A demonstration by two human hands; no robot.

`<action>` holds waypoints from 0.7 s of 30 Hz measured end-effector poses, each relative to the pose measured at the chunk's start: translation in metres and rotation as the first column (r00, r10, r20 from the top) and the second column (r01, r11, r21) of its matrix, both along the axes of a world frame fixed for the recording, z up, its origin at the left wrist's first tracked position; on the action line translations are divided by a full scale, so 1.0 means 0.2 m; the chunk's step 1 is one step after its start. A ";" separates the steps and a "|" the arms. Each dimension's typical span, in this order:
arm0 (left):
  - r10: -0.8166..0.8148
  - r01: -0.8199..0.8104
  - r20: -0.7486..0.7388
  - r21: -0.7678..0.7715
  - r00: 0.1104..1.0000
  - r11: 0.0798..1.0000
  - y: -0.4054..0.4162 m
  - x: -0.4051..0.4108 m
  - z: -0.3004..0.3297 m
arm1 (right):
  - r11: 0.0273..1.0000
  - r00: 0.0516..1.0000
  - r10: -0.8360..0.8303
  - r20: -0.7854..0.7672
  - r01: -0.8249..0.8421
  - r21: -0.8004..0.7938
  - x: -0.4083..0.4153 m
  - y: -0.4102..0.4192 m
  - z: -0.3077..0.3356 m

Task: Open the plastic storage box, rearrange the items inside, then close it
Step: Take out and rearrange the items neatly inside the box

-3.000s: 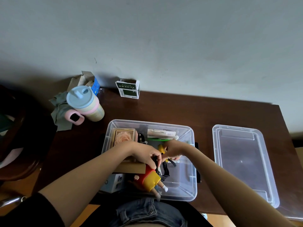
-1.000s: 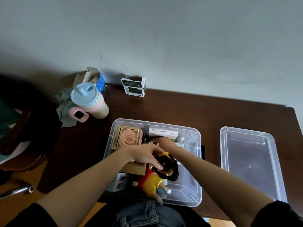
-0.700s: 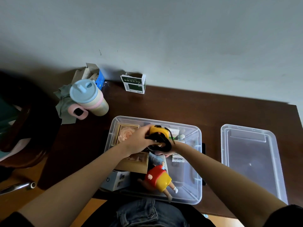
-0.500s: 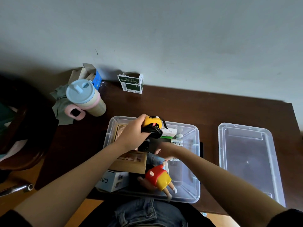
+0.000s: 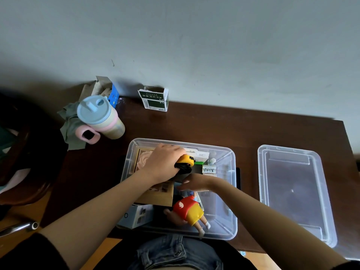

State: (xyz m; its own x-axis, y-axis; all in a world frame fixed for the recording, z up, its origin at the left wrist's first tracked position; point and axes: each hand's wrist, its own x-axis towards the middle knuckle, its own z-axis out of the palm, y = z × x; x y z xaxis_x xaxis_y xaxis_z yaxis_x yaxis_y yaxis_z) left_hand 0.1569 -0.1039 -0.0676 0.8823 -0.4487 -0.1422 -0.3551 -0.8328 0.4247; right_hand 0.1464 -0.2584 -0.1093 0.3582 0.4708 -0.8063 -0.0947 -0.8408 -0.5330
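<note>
Over on the far left of the brown table [image 5: 214, 125] you have one cup with a blue lid [image 5: 97, 115], and behind it, by the wall, one small green carton [image 5: 154, 100]. Next comes the one clear storage box [image 5: 229, 191], open, right in front of you. Your left hand [image 5: 163, 164] is over the back left part of the box, fingers curled tight round one yellow and black thing [image 5: 185, 162] — it looks like a wound-up cord, but you cannot be sure. Under that hand sits one framed pink rose [image 5: 143, 162], and nearer to you one flat brown box [image 5: 157, 193]. Your right hand [image 5: 194, 185] is just below the left one, low in the middle of the box, fingers straight and flat, holding nothing. One doll in red and yellow [image 5: 190, 211] lies just on your side of that hand, its long way running from the middle toward the near right corner. So the right hand is the closer one to the doll, and the bare floor of the box lies to its right — that looks like the spot to fill next. Far right, well apart from the box, lies its one clear lid [image 5: 292, 191], flat on the table, not yet put back.
</note>
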 end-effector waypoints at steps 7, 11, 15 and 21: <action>-0.040 0.040 -0.009 0.027 0.999 0.999 0.02 -0.03 0.03 | 0.961 0.968 -0.250 0.000 0.249 -0.125 -0.01 -0.06 -0.03; -0.196 0.178 -0.227 -0.096 0.954 0.979 0.08 -0.05 0.16 | 0.964 0.980 -0.162 0.113 0.182 -0.196 -0.05 -0.06 -0.03; -0.271 0.324 -0.605 -0.023 0.748 0.946 0.14 -0.14 0.23 | 0.969 0.969 -0.077 0.236 0.129 -0.211 -0.06 -0.07 -0.02; -0.240 0.282 -0.435 0.032 0.868 0.959 0.14 -0.19 0.24 | 0.981 0.968 -0.025 0.248 0.072 -0.182 -0.08 -0.09 0.01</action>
